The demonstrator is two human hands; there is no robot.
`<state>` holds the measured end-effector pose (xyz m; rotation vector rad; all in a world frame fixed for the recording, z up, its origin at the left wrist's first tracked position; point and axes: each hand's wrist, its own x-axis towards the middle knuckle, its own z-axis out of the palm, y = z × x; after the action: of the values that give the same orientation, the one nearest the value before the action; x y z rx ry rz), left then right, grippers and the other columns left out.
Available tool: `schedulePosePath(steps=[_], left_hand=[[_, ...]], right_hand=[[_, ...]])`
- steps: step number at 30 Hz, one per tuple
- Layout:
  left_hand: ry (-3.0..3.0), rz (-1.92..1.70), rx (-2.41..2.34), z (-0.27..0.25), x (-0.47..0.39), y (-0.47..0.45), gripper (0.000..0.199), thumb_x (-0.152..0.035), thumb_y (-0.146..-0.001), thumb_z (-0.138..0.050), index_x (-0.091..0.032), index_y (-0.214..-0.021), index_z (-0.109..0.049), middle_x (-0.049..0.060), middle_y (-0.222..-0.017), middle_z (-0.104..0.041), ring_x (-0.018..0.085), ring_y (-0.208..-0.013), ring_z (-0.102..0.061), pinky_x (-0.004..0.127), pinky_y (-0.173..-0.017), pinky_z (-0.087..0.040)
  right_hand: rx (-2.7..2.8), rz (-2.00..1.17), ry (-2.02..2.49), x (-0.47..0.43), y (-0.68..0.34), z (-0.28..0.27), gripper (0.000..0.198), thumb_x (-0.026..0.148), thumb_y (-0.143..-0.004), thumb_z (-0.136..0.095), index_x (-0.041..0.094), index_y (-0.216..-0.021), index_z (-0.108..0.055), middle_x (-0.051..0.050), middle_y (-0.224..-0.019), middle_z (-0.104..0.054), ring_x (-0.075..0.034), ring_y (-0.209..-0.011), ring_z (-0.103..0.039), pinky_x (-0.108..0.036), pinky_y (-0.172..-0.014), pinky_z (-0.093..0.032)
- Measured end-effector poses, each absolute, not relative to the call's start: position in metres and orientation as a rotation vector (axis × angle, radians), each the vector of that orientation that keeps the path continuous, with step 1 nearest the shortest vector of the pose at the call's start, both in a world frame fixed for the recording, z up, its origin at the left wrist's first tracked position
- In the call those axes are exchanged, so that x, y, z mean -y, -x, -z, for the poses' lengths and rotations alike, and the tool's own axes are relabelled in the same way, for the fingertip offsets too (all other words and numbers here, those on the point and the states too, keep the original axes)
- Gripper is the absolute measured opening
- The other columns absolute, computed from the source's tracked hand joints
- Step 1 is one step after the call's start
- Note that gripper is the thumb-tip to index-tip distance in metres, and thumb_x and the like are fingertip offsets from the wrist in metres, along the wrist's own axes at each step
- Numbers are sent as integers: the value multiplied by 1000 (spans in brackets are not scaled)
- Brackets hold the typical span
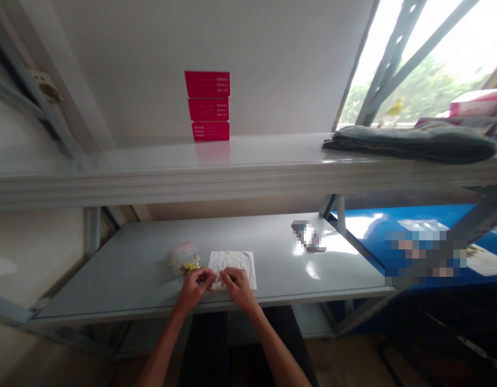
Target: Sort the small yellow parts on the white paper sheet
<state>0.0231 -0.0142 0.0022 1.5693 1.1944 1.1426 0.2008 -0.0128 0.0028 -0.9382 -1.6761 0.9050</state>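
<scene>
My left hand (199, 280) is closed in a pinch at the front edge of the lower shelf, beside a clear plastic zip bag (181, 257) and a cluster of small yellow pieces (191, 265). Across a narrow gap, my right hand (234, 278) pinches too, thumb against fingers. Both sets of fingertips meet over a white crumpled cloth or tissue (232, 259), which lies flat on the grey surface. Whatever sits between the fingertips is too small and blurred to name.
The grey lower shelf (143, 263) carries a pixelated item (308, 235) at right. Above it runs an upper shelf (272, 150) with three stacked red boxes (210, 109) and a folded dark cloth (409, 143). A metal brace (441, 247) crosses before a blue surface (365, 228).
</scene>
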Motion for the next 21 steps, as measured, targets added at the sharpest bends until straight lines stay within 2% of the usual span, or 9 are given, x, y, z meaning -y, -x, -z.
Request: schedulePosePath(steps=[4, 8, 12, 16, 19, 21], left_hand=[[-1632, -1208, -1224, -6, 14, -22, 28, -45, -81, -71, -17, -75, -68, 3, -74, -68, 19, -75, -63, 27, -71, -49], [-1648, -1137, -1213, -12, 16, -22, 29, -46, -82, -68, -18, -77, -70, 4, -73, -69, 20, -74, -64, 29, -73, -50], [-1588, -1105, -1211, -12, 18, -22, 31, -49, -81, -68, -18, -76, -68, 2, -66, -66, 18, -60, -62, 28, -61, -50], [-1523, -1086, -1254, -13, 18, -20, 33, -51, -78, -70, -18, -74, -69, -1, -53, -61, 14, -42, -53, 25, -46, -43], [-1538, -1018, -1246, -19, 12, -7, 35, -52, -77, -71, -17, -76, -71, 1, -59, -65, 13, -42, -53, 26, -46, -43], [-1569, -1008, -1277, -25, 1, 11, 36, -52, -75, -72, -16, -76, -72, 3, -67, -69, 14, -47, -57, 26, -50, -46]], right_hand=[[1684, -974, 923, 13, -200, -5, 41, 38, -96, -49, 17, -61, -47, 4, -58, -38, -10, -57, -34, -25, -54, -23], [1696, -954, 935, 14, -200, -7, 42, 35, -95, -48, 17, -57, -47, 4, -56, -38, -10, -56, -35, -24, -54, -23], [1709, -987, 931, 14, -201, -6, 41, 35, -95, -48, 16, -60, -58, 2, -56, -51, -11, -56, -42, -24, -55, -29], [1696, -1069, 898, 14, -201, -5, 44, 39, -97, -48, 16, -64, -66, 0, -58, -59, -12, -56, -47, -23, -56, -33], [1681, -1077, 911, 13, -200, -2, 49, 47, -98, -49, 15, -66, -70, 0, -56, -57, -11, -53, -44, -23, -54, -30], [1635, -1072, 931, 12, -200, 0, 55, 52, -98, -46, 14, -68, -72, 0, -55, -57, -11, -52, -43, -23, -53, -30]])
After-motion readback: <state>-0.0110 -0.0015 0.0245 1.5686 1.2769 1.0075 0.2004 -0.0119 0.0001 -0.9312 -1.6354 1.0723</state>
